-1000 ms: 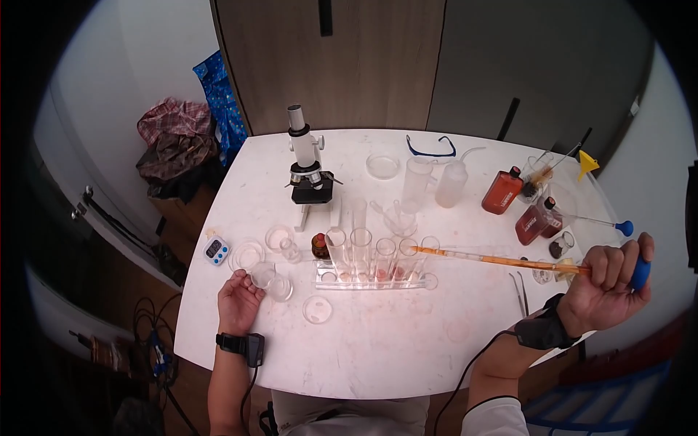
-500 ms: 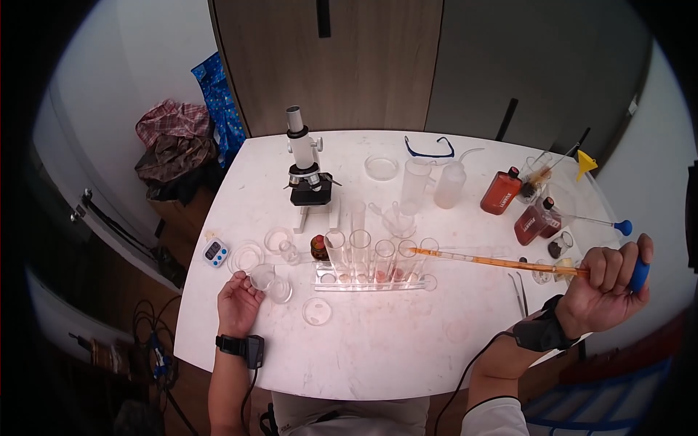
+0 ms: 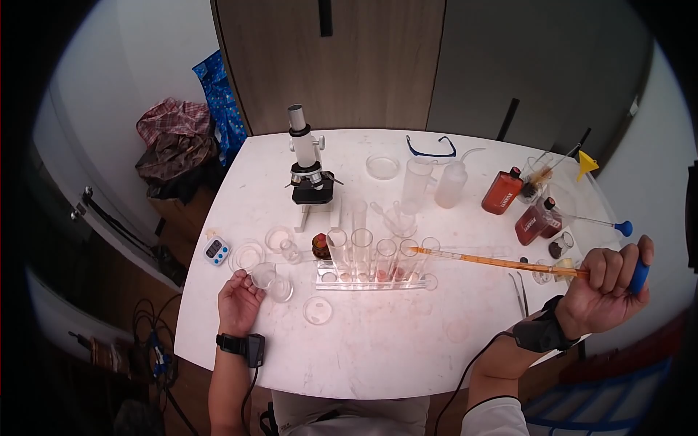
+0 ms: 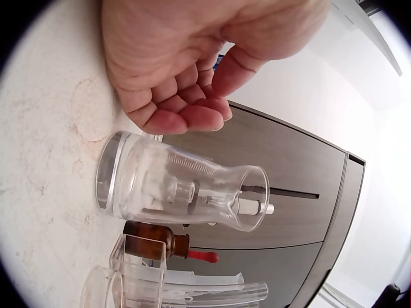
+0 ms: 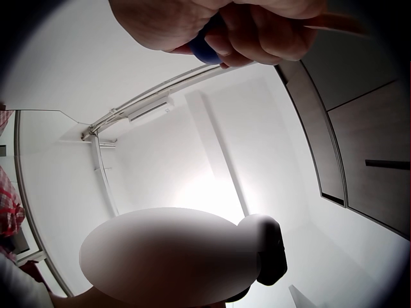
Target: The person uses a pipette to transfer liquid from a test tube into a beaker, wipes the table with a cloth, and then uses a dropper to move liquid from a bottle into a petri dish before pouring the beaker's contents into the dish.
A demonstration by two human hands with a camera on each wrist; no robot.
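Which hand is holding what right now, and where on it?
The right hand grips the long pipette at its blue-bulb end. The left hand holds nothing; its curled fingers sit beside a small glass beaker.

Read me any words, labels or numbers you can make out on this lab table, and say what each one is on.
No text is legible.
Two amber bottles: pale labels, too small and blurred to read.
Small timer: display too small to read.
Pipette held by the right hand: no readable marks.
Glass flask near the left hand: fine graduation lines, no readable numbers.
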